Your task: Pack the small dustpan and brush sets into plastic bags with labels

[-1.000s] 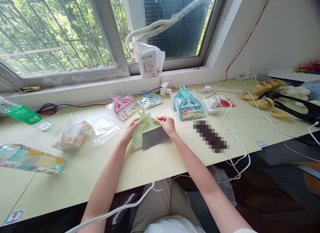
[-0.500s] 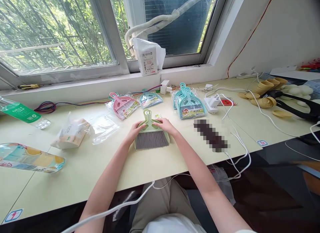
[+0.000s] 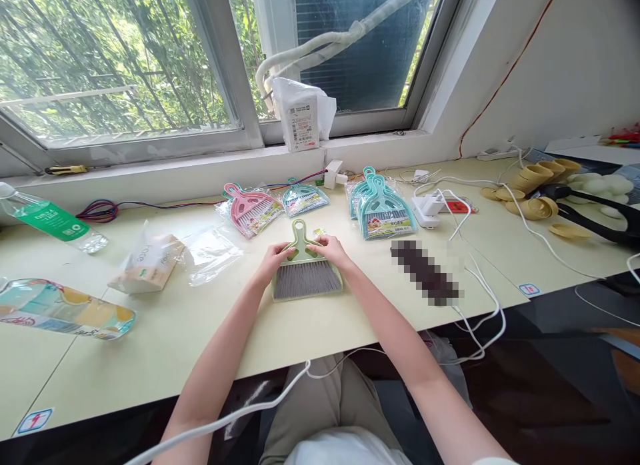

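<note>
A green dustpan and brush set [image 3: 307, 278] with grey bristles lies on the pale table [image 3: 200, 345], handle pointing to the window. My left hand [image 3: 274, 260] grips its left edge, and my right hand [image 3: 330, 249] grips the right edge, thumbs on the green plastic. Behind it are a wrapped pink set [image 3: 250, 210], a small wrapped teal set [image 3: 305, 197] and, to the right, wrapped teal sets [image 3: 384, 210]. A clear plastic bag [image 3: 213, 255] lies left of my hands.
On the left are a green-labelled bottle [image 3: 53, 220], a second bottle [image 3: 65, 310] and a tissue pack [image 3: 150, 260]. A power strip [image 3: 427, 210], white cables and a pixelated dark object [image 3: 425, 272] lie right. Yellowish cups [image 3: 533, 178] stand farther right.
The view has shifted slightly, so everything appears a little further right. Both hands keep their hold on the green set.
</note>
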Action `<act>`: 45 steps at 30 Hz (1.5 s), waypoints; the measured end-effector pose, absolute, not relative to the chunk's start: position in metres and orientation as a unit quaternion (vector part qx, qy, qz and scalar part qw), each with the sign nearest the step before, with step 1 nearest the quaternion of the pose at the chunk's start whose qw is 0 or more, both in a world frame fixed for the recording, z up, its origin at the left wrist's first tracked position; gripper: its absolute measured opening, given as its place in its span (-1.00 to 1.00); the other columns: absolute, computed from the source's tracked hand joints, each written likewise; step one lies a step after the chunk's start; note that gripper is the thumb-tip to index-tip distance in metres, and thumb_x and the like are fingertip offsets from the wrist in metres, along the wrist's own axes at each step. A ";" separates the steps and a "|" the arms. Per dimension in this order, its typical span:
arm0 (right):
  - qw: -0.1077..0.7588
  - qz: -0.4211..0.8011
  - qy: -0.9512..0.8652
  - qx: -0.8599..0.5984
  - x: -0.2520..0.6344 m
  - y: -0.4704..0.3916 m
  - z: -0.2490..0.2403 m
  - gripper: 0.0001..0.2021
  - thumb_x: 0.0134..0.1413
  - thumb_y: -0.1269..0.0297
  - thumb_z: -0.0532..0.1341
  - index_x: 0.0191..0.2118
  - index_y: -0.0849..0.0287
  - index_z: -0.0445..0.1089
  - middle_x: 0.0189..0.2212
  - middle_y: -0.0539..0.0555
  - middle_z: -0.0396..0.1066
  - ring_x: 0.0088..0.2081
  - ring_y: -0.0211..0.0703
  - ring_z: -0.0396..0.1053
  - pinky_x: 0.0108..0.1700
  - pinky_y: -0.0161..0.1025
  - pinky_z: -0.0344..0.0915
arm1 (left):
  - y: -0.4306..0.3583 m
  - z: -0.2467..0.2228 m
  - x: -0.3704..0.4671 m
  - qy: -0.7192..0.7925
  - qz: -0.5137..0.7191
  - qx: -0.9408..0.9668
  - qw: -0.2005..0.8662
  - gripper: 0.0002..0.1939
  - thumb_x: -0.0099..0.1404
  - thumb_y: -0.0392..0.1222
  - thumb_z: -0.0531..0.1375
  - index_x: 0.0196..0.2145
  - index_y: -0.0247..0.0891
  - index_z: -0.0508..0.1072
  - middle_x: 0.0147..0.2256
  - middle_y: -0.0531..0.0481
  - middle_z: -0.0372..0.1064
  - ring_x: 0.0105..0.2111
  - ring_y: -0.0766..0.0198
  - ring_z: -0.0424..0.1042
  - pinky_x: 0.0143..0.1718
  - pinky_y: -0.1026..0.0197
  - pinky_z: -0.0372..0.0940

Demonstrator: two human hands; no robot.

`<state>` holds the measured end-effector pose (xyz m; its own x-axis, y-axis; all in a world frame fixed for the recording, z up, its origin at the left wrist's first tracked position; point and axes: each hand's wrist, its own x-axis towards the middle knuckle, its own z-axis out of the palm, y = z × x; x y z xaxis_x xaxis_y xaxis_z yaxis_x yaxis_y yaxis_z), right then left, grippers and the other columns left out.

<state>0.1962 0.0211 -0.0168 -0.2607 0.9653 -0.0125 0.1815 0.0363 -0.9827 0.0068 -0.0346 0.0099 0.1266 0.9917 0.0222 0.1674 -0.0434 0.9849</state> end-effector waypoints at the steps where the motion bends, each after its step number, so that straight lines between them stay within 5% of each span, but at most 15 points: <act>1: 0.386 0.510 -0.607 -0.472 0.196 0.021 -0.017 -0.78 -0.21 0.15 0.36 -0.44 0.18 0.45 -0.41 0.05 0.53 -0.26 -0.10 0.46 -0.20 -0.22 0.33 | -0.034 0.009 0.007 0.502 0.434 0.574 0.480 -0.61 0.13 0.07 0.23 -0.22 -0.27 0.59 -0.45 0.01 0.41 -0.42 0.22 0.30 -0.34 0.21 0.16; 7: 0.400 0.520 -0.586 -0.476 0.193 0.020 -0.021 -0.76 -0.29 0.16 0.41 -0.45 0.18 0.46 -0.44 0.06 0.53 -0.30 -0.09 0.46 -0.20 -0.19 0.35 | -0.033 0.008 0.006 0.510 0.438 0.555 0.490 -0.58 0.05 0.06 0.30 -0.23 -0.31 0.59 -0.43 -0.02 0.45 -0.38 0.18 0.36 -0.32 0.19 0.19; 12: 0.439 0.550 -0.536 -0.467 0.192 0.019 -0.021 -0.64 -0.30 0.05 0.41 -0.36 0.18 0.48 -0.38 0.06 0.53 -0.26 -0.09 0.46 -0.12 -0.16 0.33 | -0.033 0.009 -0.005 0.509 0.386 0.523 0.565 -0.48 0.10 0.11 0.28 -0.06 -0.26 0.51 -0.22 -0.08 0.51 -0.25 0.11 0.44 -0.27 0.20 0.26; 18: 0.474 0.481 -0.585 -0.449 0.208 0.027 -0.016 -0.55 0.22 -0.04 -0.03 -0.10 0.17 0.44 -0.10 0.16 0.49 -0.05 -0.07 0.42 -0.01 -0.11 0.31 | -0.028 -0.002 -0.018 0.512 0.446 0.435 0.591 -0.49 0.03 0.08 0.34 -0.13 -0.28 0.52 -0.21 -0.15 0.51 -0.22 0.01 0.49 -0.21 0.13 0.34; 24: 0.228 0.205 -0.790 -0.531 0.225 0.033 -0.027 -0.55 0.20 0.16 0.13 0.18 0.13 0.25 0.30 0.17 0.05 0.35 0.02 -0.13 0.32 0.12 -0.25 | -0.014 -0.014 -0.032 0.493 0.618 0.331 0.515 -0.50 0.00 -0.08 0.39 -0.08 -0.19 0.45 -0.09 -0.10 0.45 -0.10 0.09 0.45 -0.14 0.17 0.38; 27: 0.183 0.169 -0.816 -0.522 0.222 0.031 -0.030 -0.57 0.22 0.17 0.12 0.19 0.10 0.24 0.30 0.15 0.05 0.35 0.01 -0.13 0.32 0.18 -0.36 | -0.010 -0.020 -0.039 0.485 0.650 0.314 0.493 -0.49 -0.03 -0.17 0.39 -0.09 -0.19 0.44 -0.10 -0.08 0.44 -0.10 0.12 0.45 -0.13 0.20 0.38; 33: 0.228 0.156 -0.803 -0.527 0.221 0.031 -0.028 -0.68 0.22 0.24 0.12 0.08 0.05 0.36 0.22 0.10 0.22 0.26 0.00 0.07 0.26 0.09 -0.06 | -0.013 -0.020 -0.033 0.476 0.632 0.341 0.507 -0.49 -0.04 -0.19 0.38 -0.09 -0.24 0.44 -0.15 -0.10 0.46 -0.15 0.10 0.46 -0.14 0.15 0.39; 38: 0.235 0.190 -0.785 -0.541 0.228 0.035 -0.027 -0.53 0.03 0.36 0.27 0.11 0.07 0.34 0.10 0.14 0.32 0.12 0.06 0.20 0.10 -0.04 0.19 | -0.016 -0.017 -0.027 0.465 0.620 0.359 0.520 -0.43 -0.01 -0.17 0.36 0.00 -0.21 0.40 -0.09 -0.11 0.44 -0.10 0.07 0.44 -0.10 0.11 0.38; 45: 0.212 0.271 -0.774 -0.531 0.225 0.028 -0.026 -0.53 -0.03 0.53 0.25 0.06 0.15 0.38 -0.10 0.14 0.29 -0.23 -0.21 0.38 -0.06 -0.26 0.29 | -0.015 -0.021 -0.030 0.460 0.629 0.372 0.504 -0.40 -0.01 -0.12 0.39 0.02 -0.18 0.38 -0.03 -0.12 0.40 -0.04 0.06 0.41 -0.05 0.12 0.35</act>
<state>0.2250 0.0284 -0.0262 -0.3461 0.9373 0.0410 0.7071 0.2893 -0.6452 -0.0297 -0.0146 -0.0207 -0.2141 0.9768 0.0045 -0.2927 -0.0685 0.9537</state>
